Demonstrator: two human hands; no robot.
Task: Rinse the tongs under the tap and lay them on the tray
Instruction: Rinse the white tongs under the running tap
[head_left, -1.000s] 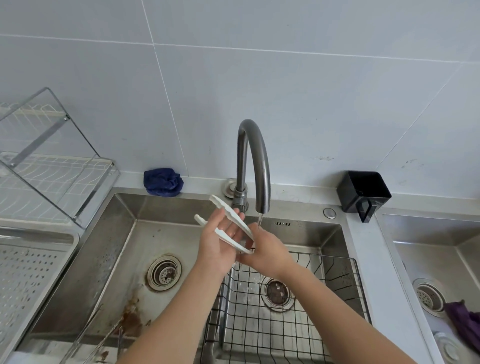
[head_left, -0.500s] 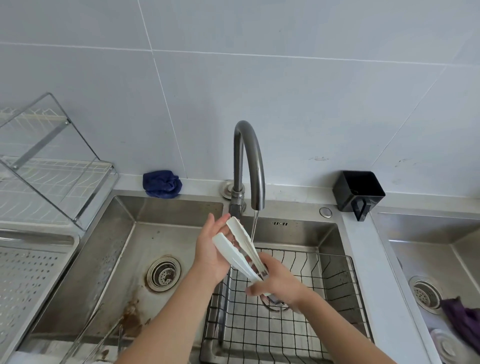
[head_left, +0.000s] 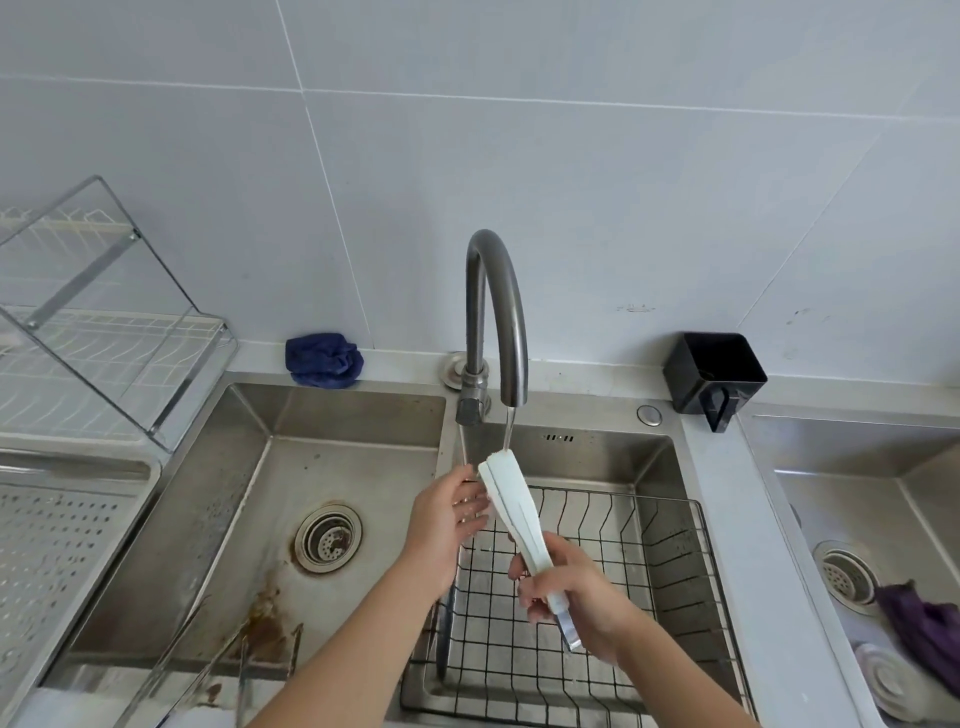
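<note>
We've got the right hand (head_left: 576, 603) clamped round the handle of the white tongs (head_left: 511, 506), tips up under the tap (head_left: 496, 322) stream, left hand (head_left: 447, 519) open alongside; wet plastic could slip into the wire basket (head_left: 649, 571), well short of the tray (head_left: 57, 540)

Blue cloth (head_left: 323, 360), black holder (head_left: 714, 370)

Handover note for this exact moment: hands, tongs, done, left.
Right hand: shut on the handle end of the tongs.
Left hand: open, fingers beside the tongs' tips.
Tongs: closed, tips up under the tap, thin stream hitting them, above the wire basket in the sink.
Done: rinse under way.
Left: finish rinsing, then lay them on the perforated tray, far left.
</note>
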